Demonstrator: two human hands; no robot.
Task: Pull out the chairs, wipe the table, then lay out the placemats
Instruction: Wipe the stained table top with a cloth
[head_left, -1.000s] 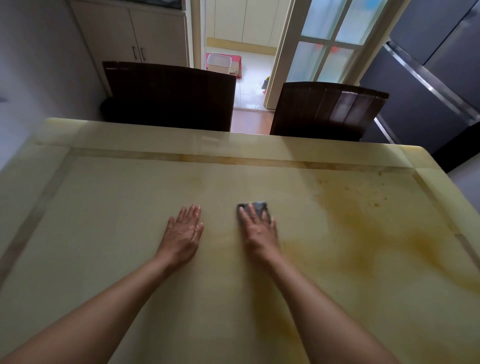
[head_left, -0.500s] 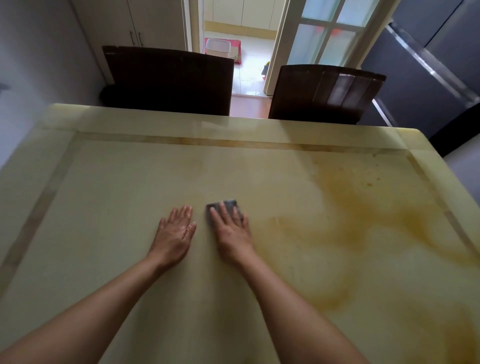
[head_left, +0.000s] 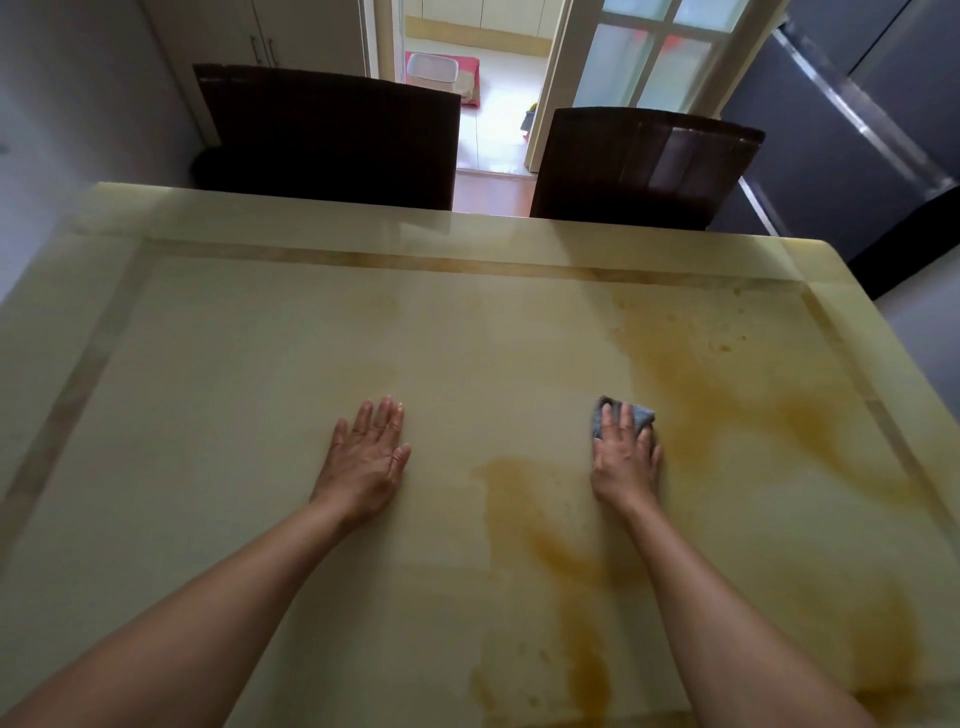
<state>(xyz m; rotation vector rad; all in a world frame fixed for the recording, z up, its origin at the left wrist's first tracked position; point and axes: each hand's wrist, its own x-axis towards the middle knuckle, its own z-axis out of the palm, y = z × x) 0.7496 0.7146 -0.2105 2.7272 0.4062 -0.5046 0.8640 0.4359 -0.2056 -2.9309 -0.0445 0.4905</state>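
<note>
The pale yellow-green stone table fills the view, with amber veining on its right half. My right hand presses flat on a small grey cloth right of the table's middle; only the cloth's far edge shows past my fingers. My left hand lies flat and open on the bare tabletop, well apart from the right. Two dark brown chairs stand at the far edge: the left chair and the right chair. No placemats are in view.
A grey wall runs along the left. A dark refrigerator stands at the far right. Beyond the chairs is an open doorway with a glazed door and a white bin on a red mat.
My right hand has slid the cloth to the right after a short move left. My left hand has stayed flat on the table.
</note>
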